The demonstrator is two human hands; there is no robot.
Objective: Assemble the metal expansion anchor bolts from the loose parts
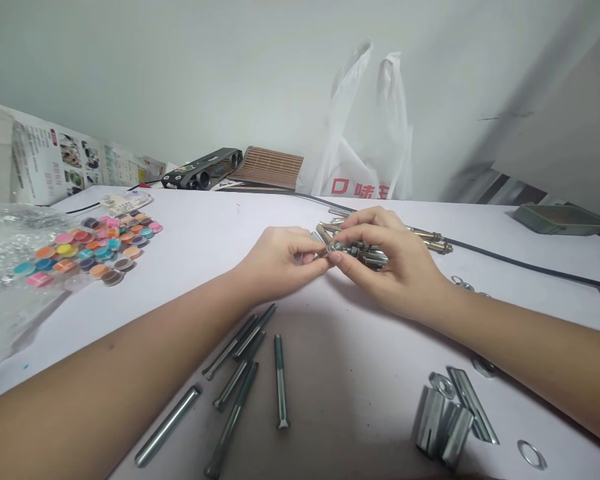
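My left hand point(293, 260) and my right hand point(390, 257) meet over the middle of the table, fingertips close together. Both are closed in a pinch on an expansion bolt point(334, 247), mostly hidden by my fingers; a round metal end shows between them. Just behind my right hand lies a pile of assembled expansion bolts point(433, 241), partly covered by it. Below my left wrist several loose cone-ended bolts point(281, 380) lie apart on the table. Metal sleeves point(430, 420), a nut point(442, 385) and a flat washer point(531, 455) lie below my right forearm.
Colourful small round pots point(113, 243) and clear plastic wrap point(10, 267) are at the left. A white plastic bag point(363, 147) stands against the wall. A black cable point(510, 261) crosses the table behind my hands. A green box point(563, 219) sits back right.
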